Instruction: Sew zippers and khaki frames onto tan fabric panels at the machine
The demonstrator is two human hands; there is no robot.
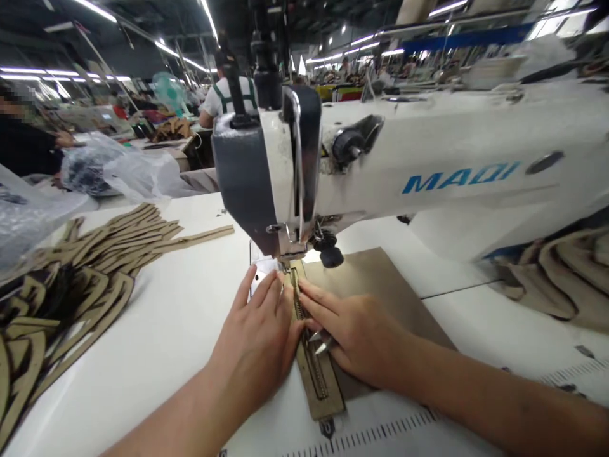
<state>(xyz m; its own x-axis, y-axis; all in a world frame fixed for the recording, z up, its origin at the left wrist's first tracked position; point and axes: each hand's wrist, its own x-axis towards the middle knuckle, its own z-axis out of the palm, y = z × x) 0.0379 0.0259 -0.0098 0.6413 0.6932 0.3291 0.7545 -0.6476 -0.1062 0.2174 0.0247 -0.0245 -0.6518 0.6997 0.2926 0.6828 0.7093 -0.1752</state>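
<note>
A tan zipper tape [320, 387] lies along the edge of a tan fabric panel [375, 279], running under the presser foot [288, 263] of a white sewing machine [428, 171]. My left hand [259, 336] lies flat on the table just left of the zipper, fingers reaching toward the foot. My right hand [356, 333] presses flat on the fabric at the zipper's right side, and a small metal tool [321, 343] shows under its thumb.
A pile of curved tan and black cut pieces [71, 285] covers the left of the white table [166, 330]. Clear plastic bags [109, 168] sit behind it. More folded tan pieces [561, 273] lie at the right. Other people work at the back.
</note>
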